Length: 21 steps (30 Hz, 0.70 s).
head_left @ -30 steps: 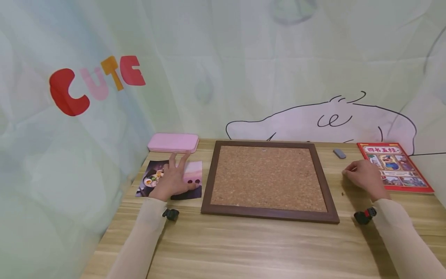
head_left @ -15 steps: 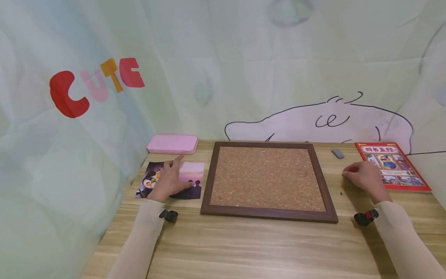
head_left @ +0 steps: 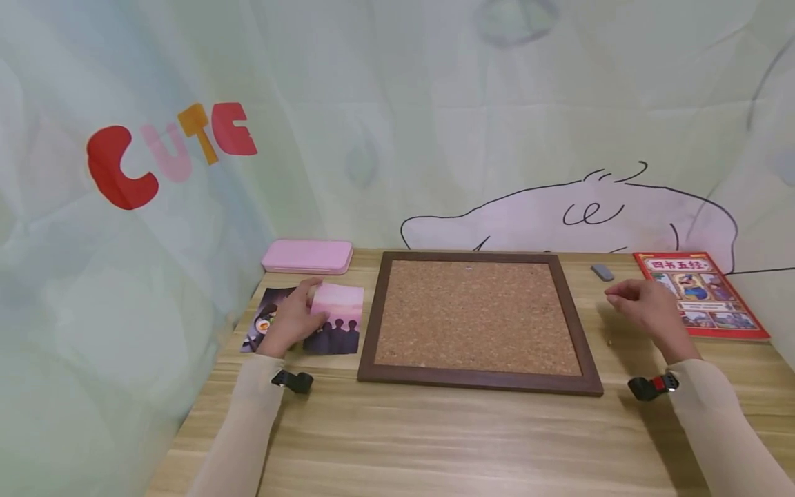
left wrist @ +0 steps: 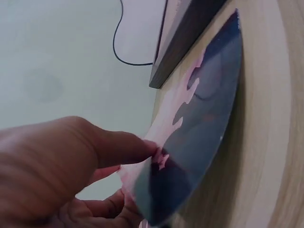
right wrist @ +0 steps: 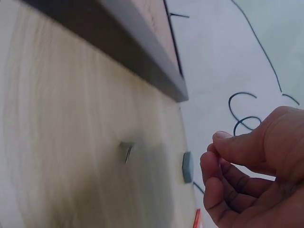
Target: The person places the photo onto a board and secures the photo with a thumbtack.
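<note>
While colored letters (head_left: 170,155) spelling CUTE show on the backdrop (head_left: 373,138) at the upper left of the frame, a food photo (head_left: 263,319) lies on the counter (head_left: 472,442) at the left, partly covered by the person's left hand (head_left: 290,323). Behind it, against the backdrop, is a pink case (head_left: 307,255). The left hand's fingers are clamped on the left edge of a sunset photo (head_left: 338,317), thumb in front; in the left wrist view the sheet bows upward. This photo sits left of center, just beside a brown-framed corkboard (head_left: 475,317) lying in the middle. Right of the board, a small tack (right wrist: 127,148) rests on the counter, with a gray eraser (head_left: 602,272) farther back. The right hand (head_left: 649,310) hovers nearby, fingertips together; whether they pinch something tiny cannot be told. At the far right lies a red book (head_left: 708,297), partly behind that hand.
</note>
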Motion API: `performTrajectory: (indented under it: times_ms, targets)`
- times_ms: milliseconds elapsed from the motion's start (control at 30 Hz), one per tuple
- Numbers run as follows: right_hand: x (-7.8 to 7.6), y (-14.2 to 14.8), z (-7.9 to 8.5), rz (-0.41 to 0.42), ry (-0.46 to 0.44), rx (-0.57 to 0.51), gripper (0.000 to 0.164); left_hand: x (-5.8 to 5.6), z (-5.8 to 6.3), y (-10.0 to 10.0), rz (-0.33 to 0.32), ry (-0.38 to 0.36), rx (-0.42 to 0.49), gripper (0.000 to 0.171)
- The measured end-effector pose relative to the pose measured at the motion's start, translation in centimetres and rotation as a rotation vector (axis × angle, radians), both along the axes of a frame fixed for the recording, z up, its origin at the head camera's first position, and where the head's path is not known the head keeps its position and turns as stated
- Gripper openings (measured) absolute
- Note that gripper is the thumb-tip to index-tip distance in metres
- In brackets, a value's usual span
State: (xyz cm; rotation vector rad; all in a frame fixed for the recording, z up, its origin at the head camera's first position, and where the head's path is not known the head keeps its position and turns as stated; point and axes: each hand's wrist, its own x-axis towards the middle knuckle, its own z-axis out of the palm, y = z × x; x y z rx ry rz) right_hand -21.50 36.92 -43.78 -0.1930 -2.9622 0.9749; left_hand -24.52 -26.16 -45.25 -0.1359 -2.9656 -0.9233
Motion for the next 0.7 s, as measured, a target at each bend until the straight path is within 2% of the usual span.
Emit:
performTrajectory:
  times_ms: [167,367,500,700]
  targets:
    - [0.0,-1.2,0.8,0.001,0.007,-0.025,0.032,-0.2,0.0,-0.6,0.029,0.031,0.089,0.063]
    - [0.0,-2.4,1.6,-0.003,0.008,-0.048,0.034,0.0,0.4,-0.7,0.059,0.012,0.220,0.061]
    - [0.1,-3.1,2.1,0.015,0.032,-0.075,0.034,0.1,1.1,-0.5,0.097,-0.008,0.304,0.063]
    - [0.0,-4.5,2.7,0.047,0.070,-0.160,0.034,0.2,2.4,0.4,0.079,-0.006,0.405,0.065]
